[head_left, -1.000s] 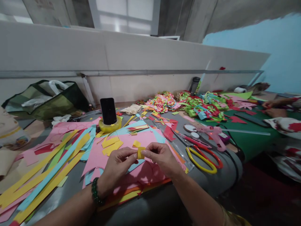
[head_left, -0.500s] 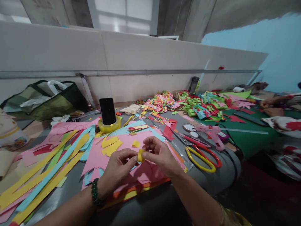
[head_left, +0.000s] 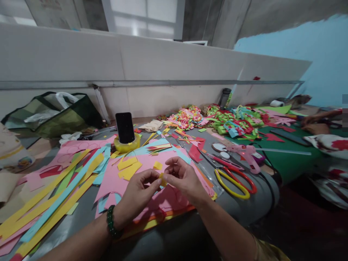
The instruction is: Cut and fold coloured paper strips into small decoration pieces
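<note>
Between my two hands is a small yellow paper piece (head_left: 163, 181), partly covered by the fingertips. My left hand (head_left: 140, 190), with a dark green bead bracelet (head_left: 111, 221) at the wrist, pinches its left side. The thumb and finger of my right hand (head_left: 185, 181) close on its right side. Under both hands lie stacked pink paper sheets (head_left: 111, 181). Another small yellow square (head_left: 157, 165) rests just beyond my fingers, and larger yellow paper pieces (head_left: 131, 170) lie to its left.
Scissors (head_left: 233, 183) with yellow and red handles and a pink glue gun (head_left: 248, 156) lie at right. A phone (head_left: 125, 127) stands on a yellow tape roll (head_left: 126, 145). Long paper strips (head_left: 65, 195) spread at left. Several colourful paper crafts (head_left: 233, 121) are heaped behind; another person's hand (head_left: 314, 125) works far right.
The yellow piece between my fingers has turned and shows less of its face. My hands stay in nearly the same place, with fingertips closer together.
</note>
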Tool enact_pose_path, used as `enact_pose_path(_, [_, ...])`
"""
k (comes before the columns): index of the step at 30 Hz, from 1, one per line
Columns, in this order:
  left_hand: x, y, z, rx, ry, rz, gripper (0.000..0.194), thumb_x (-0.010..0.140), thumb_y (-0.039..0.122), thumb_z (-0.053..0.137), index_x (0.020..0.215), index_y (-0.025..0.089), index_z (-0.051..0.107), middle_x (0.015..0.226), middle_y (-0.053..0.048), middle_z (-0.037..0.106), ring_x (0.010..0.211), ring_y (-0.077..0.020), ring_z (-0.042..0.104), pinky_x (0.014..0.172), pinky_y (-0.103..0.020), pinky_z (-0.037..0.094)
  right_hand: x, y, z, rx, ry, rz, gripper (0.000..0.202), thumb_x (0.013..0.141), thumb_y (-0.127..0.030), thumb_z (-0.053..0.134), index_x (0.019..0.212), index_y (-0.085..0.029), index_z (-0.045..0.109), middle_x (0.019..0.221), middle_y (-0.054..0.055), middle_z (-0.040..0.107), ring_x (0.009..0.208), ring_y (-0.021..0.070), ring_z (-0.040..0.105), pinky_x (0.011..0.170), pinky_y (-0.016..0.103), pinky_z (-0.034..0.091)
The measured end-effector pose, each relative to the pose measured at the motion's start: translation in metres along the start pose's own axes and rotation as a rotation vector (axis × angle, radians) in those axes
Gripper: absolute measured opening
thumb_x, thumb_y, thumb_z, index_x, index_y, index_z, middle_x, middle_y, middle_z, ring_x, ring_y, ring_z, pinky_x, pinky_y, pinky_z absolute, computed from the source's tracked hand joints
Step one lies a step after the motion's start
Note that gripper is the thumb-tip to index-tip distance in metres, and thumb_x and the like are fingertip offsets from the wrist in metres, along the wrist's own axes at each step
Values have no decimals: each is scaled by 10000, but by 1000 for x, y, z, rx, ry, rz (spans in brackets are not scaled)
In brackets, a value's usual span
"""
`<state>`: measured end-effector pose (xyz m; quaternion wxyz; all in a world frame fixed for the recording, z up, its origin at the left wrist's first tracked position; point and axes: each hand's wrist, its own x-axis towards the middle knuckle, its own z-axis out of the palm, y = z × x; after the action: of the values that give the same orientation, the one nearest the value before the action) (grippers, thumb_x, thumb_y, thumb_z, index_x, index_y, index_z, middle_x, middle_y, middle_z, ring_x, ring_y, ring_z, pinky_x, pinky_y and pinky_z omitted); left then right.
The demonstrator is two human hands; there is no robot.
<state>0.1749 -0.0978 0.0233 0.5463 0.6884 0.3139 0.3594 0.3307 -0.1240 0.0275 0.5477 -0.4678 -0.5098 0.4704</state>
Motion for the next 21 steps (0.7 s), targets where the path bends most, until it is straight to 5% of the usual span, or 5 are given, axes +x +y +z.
enact_pose_path(13, [0,2,2,27,6,4,212,806,339,540,802,144,624,770,-39,631,701,-141,541,614,-227,440,-1,3,4,-26,19,-43,327,662,-295,704,879,-185,486,700,-26,527,639,103,505,586,236,411])
enact_pose_path(17, [1,3,-1,46,45,14,141,756,273,569,736,148,630,726,-24,614,688,-136,528,602,-217,415,-2,-1,1,-234,3,-102,395,732,-379,639,1041,-182,492,875,21,547,618,87,461,558,225,394])
enact_pose_path(21, [7,-3,-13,-102,151,-76,71,680,214,590,639,156,585,603,30,503,542,-77,421,500,-176,341,-11,-15,-8,-546,-316,-84,298,833,-449,511,920,-175,591,692,-18,529,555,87,434,507,209,337])
